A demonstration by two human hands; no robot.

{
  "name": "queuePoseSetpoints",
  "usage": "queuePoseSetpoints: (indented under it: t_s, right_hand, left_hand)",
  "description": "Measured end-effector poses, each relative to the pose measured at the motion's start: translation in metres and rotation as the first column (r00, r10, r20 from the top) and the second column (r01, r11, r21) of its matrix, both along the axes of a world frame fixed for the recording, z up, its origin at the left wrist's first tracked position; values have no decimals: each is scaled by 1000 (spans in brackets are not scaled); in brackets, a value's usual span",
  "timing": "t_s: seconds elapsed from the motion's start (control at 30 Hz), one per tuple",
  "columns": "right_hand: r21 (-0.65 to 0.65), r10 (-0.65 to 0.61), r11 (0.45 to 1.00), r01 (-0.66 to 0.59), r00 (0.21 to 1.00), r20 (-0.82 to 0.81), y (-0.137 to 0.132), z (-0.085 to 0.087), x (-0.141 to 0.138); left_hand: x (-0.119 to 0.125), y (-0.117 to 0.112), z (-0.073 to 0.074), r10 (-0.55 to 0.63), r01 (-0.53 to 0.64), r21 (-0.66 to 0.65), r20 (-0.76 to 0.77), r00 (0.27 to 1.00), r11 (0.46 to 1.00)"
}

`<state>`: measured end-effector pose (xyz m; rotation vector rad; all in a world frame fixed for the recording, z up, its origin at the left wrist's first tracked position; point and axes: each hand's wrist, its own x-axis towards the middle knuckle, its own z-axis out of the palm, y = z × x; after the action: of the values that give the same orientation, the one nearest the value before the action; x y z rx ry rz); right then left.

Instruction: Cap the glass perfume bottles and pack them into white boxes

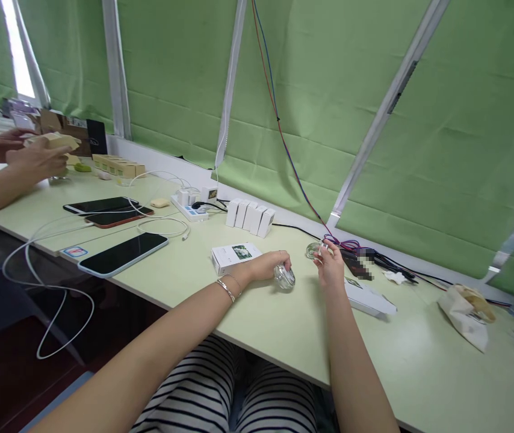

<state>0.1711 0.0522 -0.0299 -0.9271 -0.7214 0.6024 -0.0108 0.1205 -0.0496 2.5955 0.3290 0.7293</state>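
My left hand (275, 263) is closed around a small clear round bottle (284, 278), tilted low over the table. Its bracelet-wearing wrist lies beside a white box (234, 257) with a green leaf picture. Further right, my right hand (329, 261) pinches a second small clear round bottle (313, 250) with a whitish top, its fingers partly covering it. Behind the right wrist, a white carton (369, 299) lies on its side, partly hidden by the arm. The bottles' contents cannot be made out.
Several small white boxes (250, 218) stand in a row by a power strip (190, 207). Phones (124, 254) and white cables lie left. Another person's hands (35, 156) hold a yellowish box. A cloth pouch (464, 313) and dark cables (390, 264) lie right.
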Motion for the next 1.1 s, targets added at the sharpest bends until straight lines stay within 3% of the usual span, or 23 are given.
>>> queuePoseSetpoints:
  t_s: [0.17, 0.37, 0.7, 0.93, 1.1]
  right_hand:
    - [-1, -16, 1000, 16, 1000, 19, 0, -1, 0]
    - [-43, 54, 998, -50, 993, 106, -3, 3, -5]
    - [-157, 188, 979, -133, 891, 414, -11, 1, -19]
    - [-141, 144, 987, -81, 839, 525, -11, 1, -18]
    - [-90, 57, 996, -12, 855, 516, -8, -2, -15]
  left_hand:
    - [-1, 2, -1, 14, -15, 30, 9, 1000, 999]
    - [-3, 3, -1, 35, -35, 31, 6, 999, 999]
    - [-6, -1, 2, 83, -83, -43, 6, 997, 996]
    - [-3, 0, 2, 88, -93, -130, -41, 995, 987]
    - [-5, 0, 3, 99, -107, -144, -58, 993, 984]
